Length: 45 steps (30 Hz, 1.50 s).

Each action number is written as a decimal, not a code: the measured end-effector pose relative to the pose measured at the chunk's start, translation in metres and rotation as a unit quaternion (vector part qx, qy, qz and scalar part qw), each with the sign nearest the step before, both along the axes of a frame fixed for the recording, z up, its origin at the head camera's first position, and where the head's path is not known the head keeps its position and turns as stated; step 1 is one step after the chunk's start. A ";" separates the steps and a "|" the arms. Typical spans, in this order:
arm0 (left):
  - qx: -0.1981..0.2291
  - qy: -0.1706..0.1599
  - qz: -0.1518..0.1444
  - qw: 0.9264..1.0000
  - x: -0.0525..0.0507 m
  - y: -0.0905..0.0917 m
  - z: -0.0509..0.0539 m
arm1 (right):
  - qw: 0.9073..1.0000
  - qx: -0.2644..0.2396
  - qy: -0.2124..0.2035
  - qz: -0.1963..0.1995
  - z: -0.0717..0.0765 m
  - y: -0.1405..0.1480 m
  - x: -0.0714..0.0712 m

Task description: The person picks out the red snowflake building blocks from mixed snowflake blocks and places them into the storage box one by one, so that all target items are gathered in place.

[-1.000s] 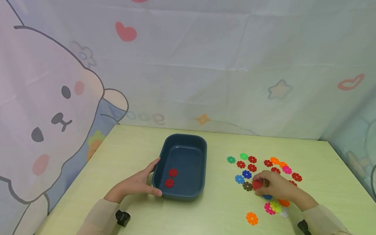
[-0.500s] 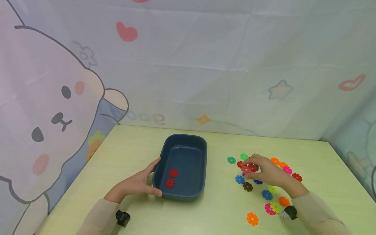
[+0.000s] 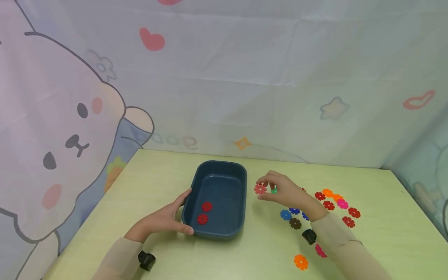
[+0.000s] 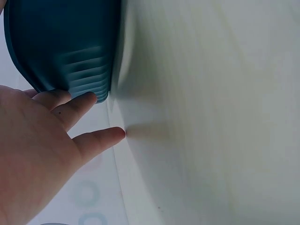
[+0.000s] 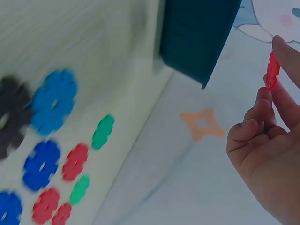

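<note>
A red notched plastic disc, a snowflake building piece [image 3: 260, 189], is pinched between the thumb and finger of my right hand [image 3: 285, 191]. That hand is in the air just right of the dark blue bin [image 3: 245, 198]; the right wrist view shows the red disc [image 5: 272, 71] edge-on. My left hand [image 3: 162, 218] rests against the bin's left side near its front corner, fingers extended. In the left wrist view, fingertips of the left hand [image 4: 42, 150] touch the ribbed bin wall [image 4: 89, 61]. Two red discs [image 3: 202, 219] lie inside the bin.
Several loose discs lie on the pale table [image 3: 266, 249] at right: red [image 3: 354, 212], orange [image 3: 328, 192], pink [image 3: 342, 203], blue [image 3: 286, 215] and brown [image 3: 295, 223]. My right forearm covers others. One orange disc [image 3: 301, 262] lies nearer. A printed cloth [image 3: 224, 97] hangs behind the table.
My right hand has picked up a red disc from among the loose ones and carried it left and away from me, toward the bin. My left hand stays at the bin.
</note>
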<state>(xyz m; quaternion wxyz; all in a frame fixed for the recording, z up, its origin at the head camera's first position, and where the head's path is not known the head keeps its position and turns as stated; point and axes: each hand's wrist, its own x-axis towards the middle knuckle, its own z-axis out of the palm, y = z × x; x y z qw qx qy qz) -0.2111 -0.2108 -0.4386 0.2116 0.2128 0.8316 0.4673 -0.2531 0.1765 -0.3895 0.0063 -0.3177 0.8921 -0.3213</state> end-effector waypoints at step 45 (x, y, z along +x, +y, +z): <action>0.004 0.007 -0.006 1.000 0.002 -0.003 -0.002 | 0.997 0.040 -0.069 0.025 -0.035 -0.141 -0.054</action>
